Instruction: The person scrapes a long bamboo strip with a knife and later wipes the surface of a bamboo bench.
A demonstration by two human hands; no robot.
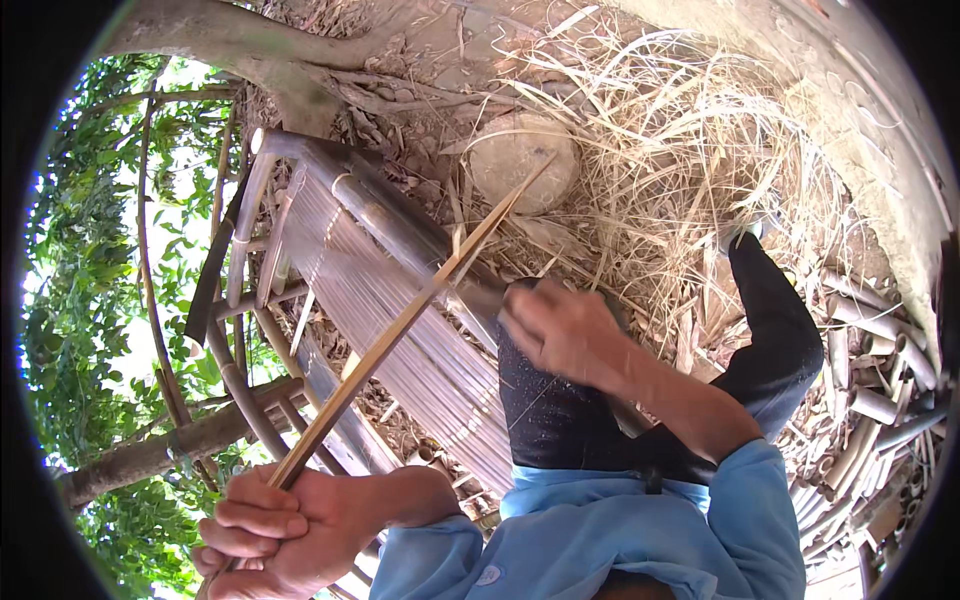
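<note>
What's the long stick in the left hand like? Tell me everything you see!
The long stick is thin, nearly straight and looks like split bamboo or wood, tan with darker brown. It narrows to a point at the far end; a small sliver seems to jut out partway. The left hand grips it near the lower end. It slants up rightward across our view of the slatted bench, its tip overlapping the round block; touching, I can't tell.

This looks like an open-air workshop, perhaps in a yard: green leaves grow beyond a rough pole railing, a tree trunk rises from bare earth, pale shavings lie heaped around a round block, and cut bamboo tubes are piled at the right.
</note>
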